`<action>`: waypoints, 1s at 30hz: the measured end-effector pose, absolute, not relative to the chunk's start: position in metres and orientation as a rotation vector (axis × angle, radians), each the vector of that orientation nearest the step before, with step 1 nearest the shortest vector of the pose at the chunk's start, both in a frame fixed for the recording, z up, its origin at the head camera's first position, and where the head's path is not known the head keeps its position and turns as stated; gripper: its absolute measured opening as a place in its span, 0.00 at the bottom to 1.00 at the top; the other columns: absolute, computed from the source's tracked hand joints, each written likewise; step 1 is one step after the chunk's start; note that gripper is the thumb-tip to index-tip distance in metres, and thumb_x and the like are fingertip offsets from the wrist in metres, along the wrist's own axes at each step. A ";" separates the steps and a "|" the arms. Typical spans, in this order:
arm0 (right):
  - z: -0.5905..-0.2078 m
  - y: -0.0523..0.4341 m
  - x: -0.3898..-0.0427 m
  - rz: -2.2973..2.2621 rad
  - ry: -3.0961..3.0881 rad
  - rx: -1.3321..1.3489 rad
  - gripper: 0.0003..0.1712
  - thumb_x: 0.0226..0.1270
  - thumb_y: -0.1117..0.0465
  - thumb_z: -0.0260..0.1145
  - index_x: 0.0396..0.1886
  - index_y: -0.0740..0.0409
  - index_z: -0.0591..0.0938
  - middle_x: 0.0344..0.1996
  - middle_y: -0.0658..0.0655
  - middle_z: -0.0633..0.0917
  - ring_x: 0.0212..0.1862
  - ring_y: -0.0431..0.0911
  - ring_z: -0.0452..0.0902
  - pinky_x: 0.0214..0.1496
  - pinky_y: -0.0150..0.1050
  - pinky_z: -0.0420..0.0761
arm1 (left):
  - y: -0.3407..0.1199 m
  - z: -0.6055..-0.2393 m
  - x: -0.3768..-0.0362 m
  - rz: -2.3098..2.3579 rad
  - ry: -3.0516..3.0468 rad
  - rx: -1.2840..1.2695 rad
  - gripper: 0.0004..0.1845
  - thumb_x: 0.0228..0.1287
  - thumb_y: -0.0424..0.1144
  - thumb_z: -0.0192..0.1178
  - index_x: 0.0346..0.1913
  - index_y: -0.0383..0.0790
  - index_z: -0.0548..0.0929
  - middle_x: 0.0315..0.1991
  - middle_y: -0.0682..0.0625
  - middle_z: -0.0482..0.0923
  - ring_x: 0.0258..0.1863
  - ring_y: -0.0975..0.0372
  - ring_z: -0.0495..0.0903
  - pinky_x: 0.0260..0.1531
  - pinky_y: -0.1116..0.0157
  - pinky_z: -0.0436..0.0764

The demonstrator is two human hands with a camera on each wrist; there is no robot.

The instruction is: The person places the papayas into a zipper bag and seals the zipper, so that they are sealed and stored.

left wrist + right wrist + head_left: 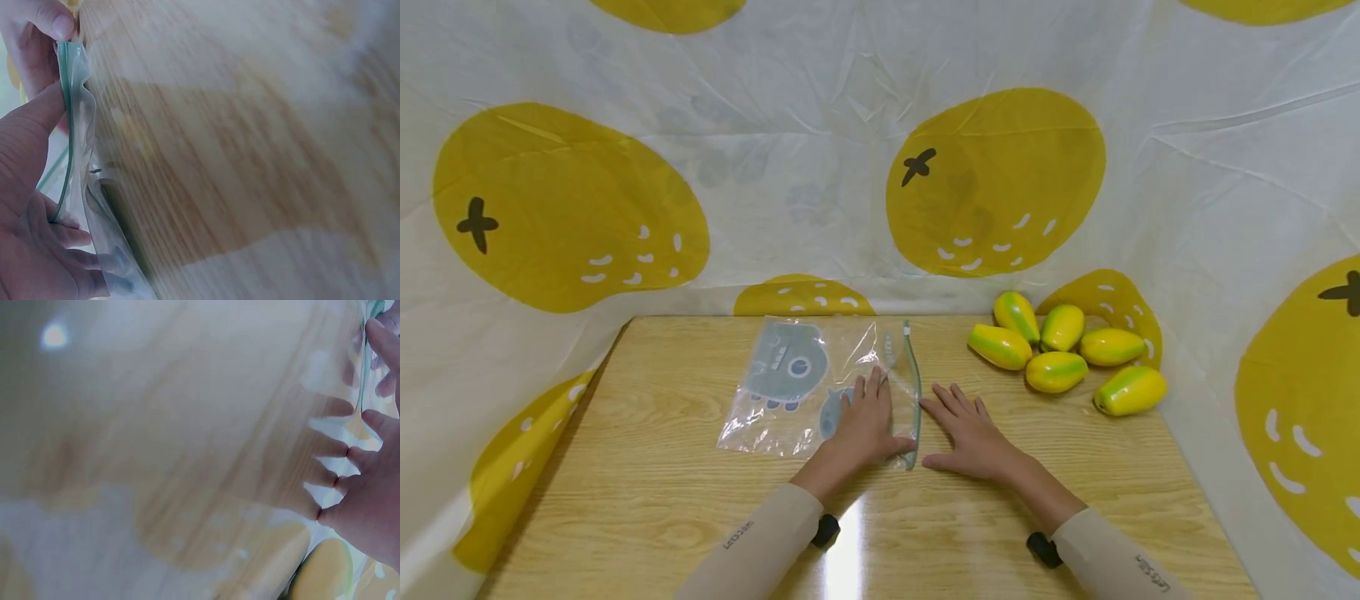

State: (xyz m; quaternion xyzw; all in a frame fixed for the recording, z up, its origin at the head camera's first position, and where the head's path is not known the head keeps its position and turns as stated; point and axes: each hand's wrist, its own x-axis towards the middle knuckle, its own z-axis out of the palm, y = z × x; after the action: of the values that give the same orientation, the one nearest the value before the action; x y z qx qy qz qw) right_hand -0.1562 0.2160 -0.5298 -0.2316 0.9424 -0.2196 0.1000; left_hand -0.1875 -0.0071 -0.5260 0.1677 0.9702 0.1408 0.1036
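While resting the left hand (865,425), straight-fingered, on the clear zip bag (786,367) lying flat left of centre on the wooden table (662,492), sets the right hand (973,446), spread wide and holding nothing, just right of the green zip edge (914,358), nearer than six yellow-green fruits (1056,372) at far right.

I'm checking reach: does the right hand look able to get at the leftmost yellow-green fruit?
Probably yes: the right hand seems to hold nothing, and only tabletop shows between it and the leftmost yellow-green fruit.
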 end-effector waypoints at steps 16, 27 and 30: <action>-0.524 0.245 -0.154 -0.923 2.700 -0.615 0.49 0.69 0.45 0.72 0.82 0.51 0.60 0.83 0.61 0.55 0.83 0.64 0.45 0.80 0.69 0.47 | -0.010 -0.528 -0.189 0.381 2.854 0.517 0.75 0.41 0.76 0.73 0.81 0.30 0.52 0.84 0.36 0.43 0.82 0.38 0.48 0.75 0.36 0.59; -0.509 0.286 -0.160 -0.979 2.830 -0.510 0.52 0.68 0.43 0.72 0.84 0.52 0.57 0.83 0.66 0.53 0.82 0.68 0.46 0.76 0.73 0.54 | -0.010 -0.527 -0.188 0.457 2.879 0.512 0.75 0.37 0.73 0.78 0.82 0.34 0.53 0.85 0.39 0.42 0.81 0.35 0.49 0.72 0.32 0.60; -0.504 0.301 -0.163 -0.979 2.891 -0.473 0.52 0.68 0.46 0.73 0.83 0.54 0.57 0.83 0.66 0.53 0.81 0.69 0.46 0.74 0.74 0.54 | -0.008 -0.527 -0.187 0.443 2.894 0.521 0.76 0.36 0.74 0.78 0.82 0.34 0.53 0.85 0.40 0.42 0.80 0.35 0.51 0.72 0.32 0.61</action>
State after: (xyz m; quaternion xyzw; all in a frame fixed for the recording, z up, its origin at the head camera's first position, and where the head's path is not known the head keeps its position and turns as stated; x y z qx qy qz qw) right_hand -0.1626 0.3008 -0.5041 -0.1529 0.9357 -0.3169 0.0264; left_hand -0.1872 -0.0083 -0.5268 0.1745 0.9698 0.1486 0.0836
